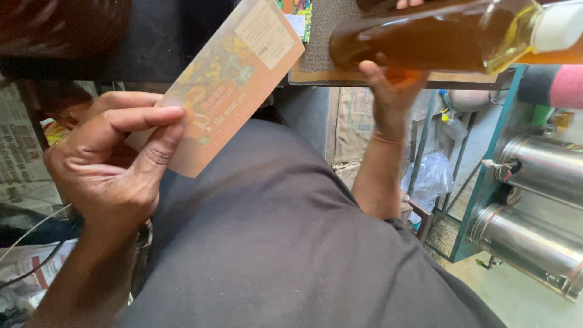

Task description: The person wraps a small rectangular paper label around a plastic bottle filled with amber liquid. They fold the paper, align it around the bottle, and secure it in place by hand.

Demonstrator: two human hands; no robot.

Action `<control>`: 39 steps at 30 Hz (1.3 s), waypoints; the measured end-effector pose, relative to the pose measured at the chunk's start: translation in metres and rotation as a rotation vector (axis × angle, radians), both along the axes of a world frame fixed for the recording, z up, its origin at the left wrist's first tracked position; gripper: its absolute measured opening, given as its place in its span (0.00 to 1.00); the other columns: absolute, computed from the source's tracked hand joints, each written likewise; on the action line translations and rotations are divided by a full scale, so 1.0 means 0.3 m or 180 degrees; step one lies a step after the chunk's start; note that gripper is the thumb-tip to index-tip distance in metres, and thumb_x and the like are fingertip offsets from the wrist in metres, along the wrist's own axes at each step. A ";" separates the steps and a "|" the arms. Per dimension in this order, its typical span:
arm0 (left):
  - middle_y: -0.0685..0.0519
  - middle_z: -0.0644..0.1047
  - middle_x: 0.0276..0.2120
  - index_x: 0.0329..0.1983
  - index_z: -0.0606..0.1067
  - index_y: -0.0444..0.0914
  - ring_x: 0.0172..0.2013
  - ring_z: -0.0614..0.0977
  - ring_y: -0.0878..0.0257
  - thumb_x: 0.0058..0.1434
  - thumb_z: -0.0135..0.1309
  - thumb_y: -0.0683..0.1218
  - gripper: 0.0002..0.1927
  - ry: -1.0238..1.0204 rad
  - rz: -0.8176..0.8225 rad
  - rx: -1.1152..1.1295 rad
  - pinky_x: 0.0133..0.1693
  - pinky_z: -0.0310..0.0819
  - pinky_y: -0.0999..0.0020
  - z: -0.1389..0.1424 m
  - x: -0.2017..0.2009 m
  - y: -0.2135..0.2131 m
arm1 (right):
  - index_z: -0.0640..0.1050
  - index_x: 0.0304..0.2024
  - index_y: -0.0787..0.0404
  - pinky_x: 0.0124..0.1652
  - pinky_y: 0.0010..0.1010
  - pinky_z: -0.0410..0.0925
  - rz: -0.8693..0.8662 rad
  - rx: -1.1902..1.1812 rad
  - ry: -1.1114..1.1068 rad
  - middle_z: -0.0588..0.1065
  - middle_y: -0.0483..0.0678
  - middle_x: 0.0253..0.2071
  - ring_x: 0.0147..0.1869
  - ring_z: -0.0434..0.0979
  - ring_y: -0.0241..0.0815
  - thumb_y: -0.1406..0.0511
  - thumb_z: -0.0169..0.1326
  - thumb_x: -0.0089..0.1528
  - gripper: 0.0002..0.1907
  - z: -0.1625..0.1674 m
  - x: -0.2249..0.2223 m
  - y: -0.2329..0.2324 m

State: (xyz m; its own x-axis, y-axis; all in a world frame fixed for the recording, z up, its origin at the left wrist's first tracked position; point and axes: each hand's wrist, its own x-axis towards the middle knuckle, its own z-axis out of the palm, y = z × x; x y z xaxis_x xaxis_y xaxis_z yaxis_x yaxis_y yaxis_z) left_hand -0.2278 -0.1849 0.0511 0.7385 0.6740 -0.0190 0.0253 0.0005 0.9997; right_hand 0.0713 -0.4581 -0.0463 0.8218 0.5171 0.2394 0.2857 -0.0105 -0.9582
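My left hand [112, 164] pinches an orange printed label [228, 82] between thumb and fingers, holding it out at a slant above my lap. My right hand [392, 85] is raised at the top of the view and grips a clear bottle [425, 36] of amber liquid with a white cap [559, 24], lying almost level. A thin band circles my right wrist. The label and the bottle are apart. My dark grey clothing [285, 243] fills the middle of the view.
Two steel cylinders [534, 200] on a teal frame [486, 170] stand at the right. Newspapers [21, 152] and cables lie at the left. A brown mat board [322, 42] is behind the bottle. A plastic bag [431, 176] and small bottles sit under a shelf.
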 end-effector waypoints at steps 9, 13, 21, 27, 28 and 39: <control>0.51 0.80 0.44 0.44 0.79 0.34 0.41 0.80 0.71 0.66 0.61 0.35 0.05 0.0127 -0.0056 -0.0091 0.43 0.75 0.80 0.027 -0.009 0.006 | 0.59 0.73 0.65 0.61 0.35 0.66 -0.0811 -0.0230 -0.0017 0.70 0.52 0.56 0.57 0.71 0.46 0.71 0.80 0.56 0.53 0.005 0.093 -0.070; 0.50 0.80 0.43 0.43 0.79 0.32 0.40 0.81 0.70 0.66 0.62 0.34 0.05 0.0165 -0.0020 0.0003 0.42 0.76 0.78 0.012 -0.033 0.004 | 0.51 0.76 0.57 0.72 0.33 0.57 -0.0715 -0.0085 -0.0758 0.63 0.46 0.69 0.70 0.63 0.40 0.61 0.80 0.59 0.58 -0.025 0.097 -0.077; 0.53 0.79 0.43 0.46 0.75 0.34 0.41 0.80 0.72 0.65 0.64 0.39 0.10 -0.0024 0.0001 -0.0388 0.46 0.78 0.79 -0.026 -0.031 -0.015 | 0.43 0.77 0.55 0.64 0.38 0.62 -0.0605 0.0100 -0.1177 0.63 0.50 0.67 0.65 0.65 0.44 0.50 0.72 0.58 0.61 0.178 0.194 -0.093; 0.51 0.82 0.41 0.44 0.80 0.34 0.37 0.80 0.71 0.73 0.57 0.43 0.07 -0.0157 -0.0127 -0.0871 0.41 0.75 0.78 -0.016 -0.005 -0.028 | 0.69 0.65 0.63 0.62 0.34 0.67 -0.0030 0.0114 -0.0216 0.73 0.49 0.58 0.60 0.72 0.42 0.66 0.72 0.64 0.33 -0.037 0.052 0.090; 0.52 0.81 0.41 0.43 0.81 0.34 0.39 0.79 0.70 0.73 0.53 0.44 0.09 -0.0168 -0.0139 -0.0833 0.43 0.74 0.77 -0.017 0.000 -0.030 | 0.68 0.67 0.64 0.66 0.35 0.67 -0.0029 0.0043 -0.0136 0.73 0.50 0.60 0.64 0.72 0.43 0.69 0.73 0.64 0.34 -0.075 0.030 0.126; 0.51 0.81 0.45 0.57 0.74 0.33 0.47 0.82 0.68 0.66 0.64 0.39 0.18 -0.0387 -0.0993 -0.1453 0.53 0.81 0.73 -0.078 0.091 -0.047 | 0.74 0.46 0.53 0.64 0.42 0.66 -0.1053 -0.1551 -0.2284 0.70 0.49 0.56 0.63 0.70 0.50 0.65 0.61 0.67 0.08 0.083 -0.407 0.046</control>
